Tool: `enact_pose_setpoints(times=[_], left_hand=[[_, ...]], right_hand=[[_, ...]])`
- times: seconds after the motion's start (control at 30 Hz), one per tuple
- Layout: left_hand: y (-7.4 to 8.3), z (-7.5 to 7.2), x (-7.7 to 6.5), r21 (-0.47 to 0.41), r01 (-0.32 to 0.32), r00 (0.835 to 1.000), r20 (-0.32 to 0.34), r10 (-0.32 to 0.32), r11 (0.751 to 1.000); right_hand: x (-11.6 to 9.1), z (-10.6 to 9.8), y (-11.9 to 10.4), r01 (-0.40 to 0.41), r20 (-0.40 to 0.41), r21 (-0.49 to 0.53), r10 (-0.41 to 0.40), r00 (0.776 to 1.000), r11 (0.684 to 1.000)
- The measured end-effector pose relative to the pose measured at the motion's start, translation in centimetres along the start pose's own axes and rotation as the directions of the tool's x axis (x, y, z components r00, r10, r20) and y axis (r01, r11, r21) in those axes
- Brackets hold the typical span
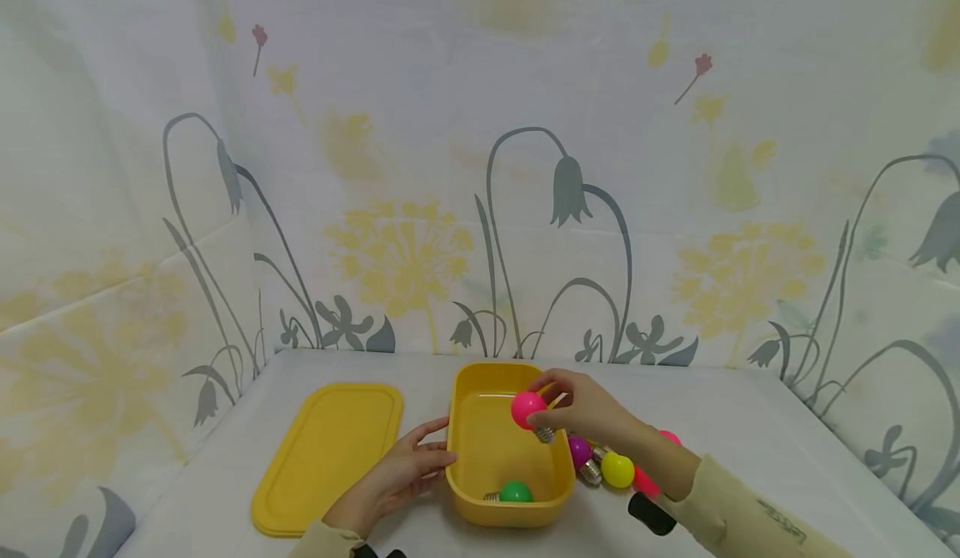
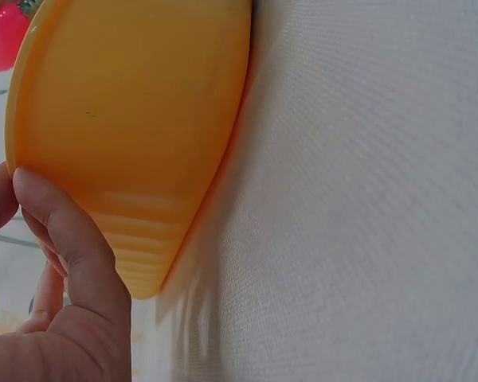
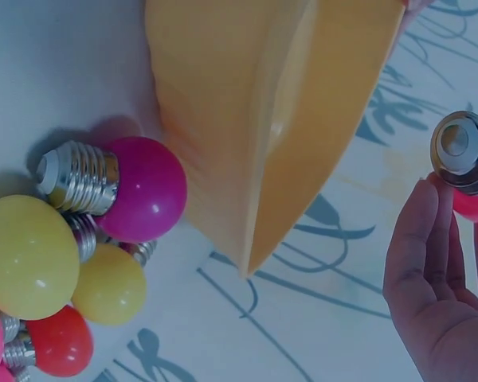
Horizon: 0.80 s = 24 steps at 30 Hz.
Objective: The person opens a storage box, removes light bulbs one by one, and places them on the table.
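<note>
A yellow plastic box (image 1: 468, 510) stands lidless on the table, with a green light bulb (image 1: 516, 492) lying inside near its front end. At the box's left rim, my left hand (image 1: 408, 468) holds the edge with its thumb and fingertips; the left wrist view shows the thumb (image 2: 68, 227) against the outer wall. Over the right part of the box, my right hand (image 1: 581, 408) pinches a bright pink light bulb (image 1: 527, 410). Its metal screw base (image 3: 462, 151) faces the camera in the right wrist view.
Right of the box lies a pile of bulbs, among them a purple bulb (image 3: 150, 189), a yellow bulb (image 3: 28, 256) and a red bulb (image 3: 61, 341). My right forearm partly covers them in the head view. A flat yellow lid (image 1: 330, 454) lies left of the box.
</note>
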<state>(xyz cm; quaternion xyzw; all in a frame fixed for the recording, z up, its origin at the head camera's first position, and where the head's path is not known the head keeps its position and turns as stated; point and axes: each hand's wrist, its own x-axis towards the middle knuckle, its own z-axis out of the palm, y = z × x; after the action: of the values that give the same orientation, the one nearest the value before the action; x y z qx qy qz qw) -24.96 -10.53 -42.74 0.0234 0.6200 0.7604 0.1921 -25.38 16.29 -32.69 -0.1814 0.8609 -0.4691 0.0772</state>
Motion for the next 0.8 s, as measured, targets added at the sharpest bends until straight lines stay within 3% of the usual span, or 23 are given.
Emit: enact_pose_setpoints(times=[0.3,0.53,0.8], left_hand=[[0.2,0.0,0.0,0.015,0.010,1.000,-0.006,-0.010,1.000],[0.1,-0.1,0.0,0.012,0.011,1.000,-0.006,-0.011,1.000],[0.0,-0.1,0.0,0.009,-0.005,1.000,0.008,0.005,1.000]], right_hand=[[-1.5,-1.2,0.4,-0.033,-0.075,0.007,0.034,0.997,0.999],[-2.4,-2.0,1.2,-0.153,-0.155,-0.011,0.149,0.977,0.988],[-3.3,-3.1,2.6,-0.147,-0.191,0.022,0.148,0.970,0.989]])
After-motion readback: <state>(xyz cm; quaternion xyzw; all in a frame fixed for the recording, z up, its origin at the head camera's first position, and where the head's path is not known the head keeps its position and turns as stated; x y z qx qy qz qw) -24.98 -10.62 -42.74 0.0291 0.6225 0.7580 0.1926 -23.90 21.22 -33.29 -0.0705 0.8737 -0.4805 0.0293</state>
